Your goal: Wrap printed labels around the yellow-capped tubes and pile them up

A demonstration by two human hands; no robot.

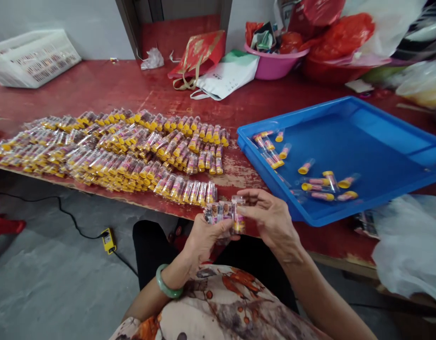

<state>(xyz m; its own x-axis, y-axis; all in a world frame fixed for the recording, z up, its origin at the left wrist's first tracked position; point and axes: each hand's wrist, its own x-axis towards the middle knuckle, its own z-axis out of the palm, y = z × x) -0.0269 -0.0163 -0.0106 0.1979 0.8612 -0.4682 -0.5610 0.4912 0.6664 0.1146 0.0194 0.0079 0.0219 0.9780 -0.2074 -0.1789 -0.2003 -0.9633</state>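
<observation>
Close to the table's front edge, my left hand is closed around a bunch of small printed pieces; I cannot tell if they are labels or labelled tubes. At the right end of the bunch stands a small clear tube with a yellow end, pinched by the fingers of my right hand. To the left, stacked rows of similar yellow-ended tubes cover much of the table's front. More loose tubes lie in the blue tray on the right, just beyond my right hand.
A white basket stands at the back left of the red table. Bags and a pink basin are along the back. A clear plastic bag hangs at the right. A yellow power socket lies on the floor.
</observation>
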